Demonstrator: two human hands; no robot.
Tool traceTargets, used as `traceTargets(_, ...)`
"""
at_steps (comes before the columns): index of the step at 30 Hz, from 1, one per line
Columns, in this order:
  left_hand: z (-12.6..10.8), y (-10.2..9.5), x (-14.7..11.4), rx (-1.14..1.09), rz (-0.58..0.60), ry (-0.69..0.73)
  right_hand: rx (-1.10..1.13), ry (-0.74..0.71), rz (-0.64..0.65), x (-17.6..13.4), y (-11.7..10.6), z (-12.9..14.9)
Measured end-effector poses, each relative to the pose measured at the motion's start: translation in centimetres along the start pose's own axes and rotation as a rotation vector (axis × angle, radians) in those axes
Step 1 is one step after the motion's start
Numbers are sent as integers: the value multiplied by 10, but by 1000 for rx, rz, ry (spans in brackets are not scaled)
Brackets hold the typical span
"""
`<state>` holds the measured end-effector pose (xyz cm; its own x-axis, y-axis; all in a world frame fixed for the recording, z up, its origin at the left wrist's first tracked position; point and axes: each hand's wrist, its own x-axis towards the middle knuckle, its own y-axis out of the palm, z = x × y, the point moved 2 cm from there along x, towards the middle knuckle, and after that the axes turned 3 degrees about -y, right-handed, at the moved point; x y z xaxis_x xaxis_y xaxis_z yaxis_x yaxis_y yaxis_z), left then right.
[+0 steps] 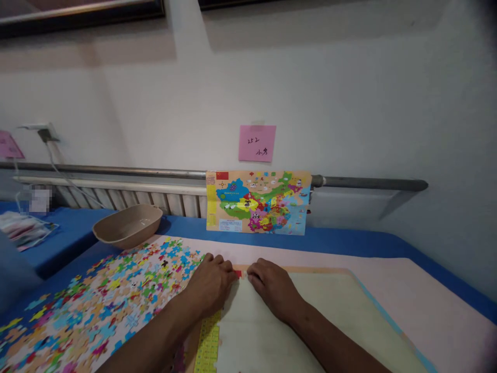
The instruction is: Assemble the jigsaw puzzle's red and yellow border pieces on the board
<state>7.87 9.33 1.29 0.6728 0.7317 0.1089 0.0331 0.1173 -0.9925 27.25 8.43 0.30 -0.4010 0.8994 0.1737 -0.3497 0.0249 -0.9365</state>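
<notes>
The red puzzle piece (238,273) lies at the far edge of the puzzle board (272,326), toward the left end of that edge, between the two hands. The left hand (212,285) is palm down, knuckles raised and fingers curled, with its fingertips at the red puzzle piece; whether they grip it cannot be told. The right hand (274,287) is just beside the piece, fingers bent inward, thumb and index finger drawn nearly together; whether it holds anything cannot be told. Both forearms extend from the near edge and converge over the board. A yellow strip (207,342) runs along the board's left side. Loose puzzle pieces (143,280) are spread over the pale sheet (430,295) to the left. Beyond them, a tan bowl (130,228) rests on the blue tabletop (182,225). A printed map (258,202) stands upright at the rear, below a pink note (257,143) on the wall (349,103).
</notes>
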Motion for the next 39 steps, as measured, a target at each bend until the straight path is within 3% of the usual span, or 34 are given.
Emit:
traceTargets(8, 0, 0, 1, -12, -14, -10, 62, 61, -17, 12, 8, 5)
traceTargets(19, 27, -11, 21, -368, 81, -181, 121, 73, -27, 11, 5, 5)
traceTargets(25, 33, -9, 19, -511, 49, -312, 138, 73, -42, 11, 6, 4)
traceTargets(33, 29, -9, -1, -496, -34, -255, 169, 62, -55, 11, 8, 2)
traceTargets(39, 29, -7, -2, -528, -49, -229, 178, 52, -59, 11, 9, 0)
